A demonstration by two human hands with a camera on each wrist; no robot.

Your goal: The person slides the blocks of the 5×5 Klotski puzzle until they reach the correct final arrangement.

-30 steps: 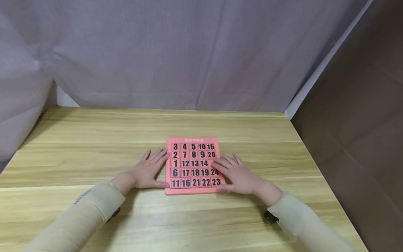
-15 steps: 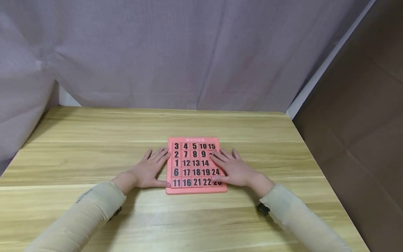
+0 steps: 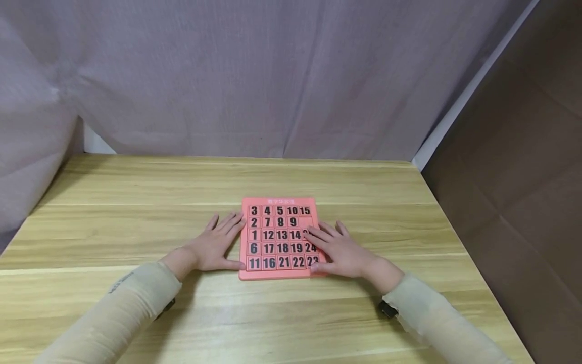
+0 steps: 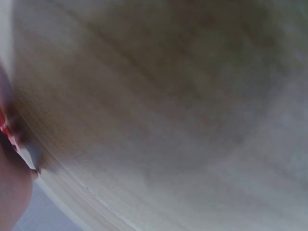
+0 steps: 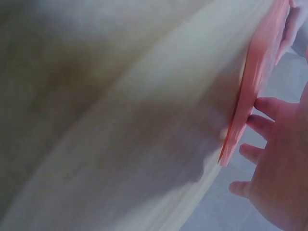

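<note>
A pink sliding number puzzle (image 3: 279, 202) lies flat on the wooden table (image 3: 136, 192), with black numbered tiles in five rows. My left hand (image 3: 213, 246) lies flat on the table against the board's left edge, and its thumb touches the bottom left corner. My right hand (image 3: 341, 248) rests on the board's right side with straight fingers. Its index fingertip presses a tile in the third row of the last column, mostly covering the number. The cell above it, right of the 9, is empty (image 3: 306, 221). The right wrist view shows the board's edge (image 5: 255, 82) beside my right hand (image 5: 284, 178).
A grey curtain (image 3: 227, 76) hangs behind the table and at the left. A brown panel (image 3: 523, 177) closes off the right side. The left wrist view is a blur of table wood (image 4: 168, 120).
My right hand reached up to the 20 tile in the second row and slid it down into the third row. The empty cell is now in the second row. My left hand stayed still.
</note>
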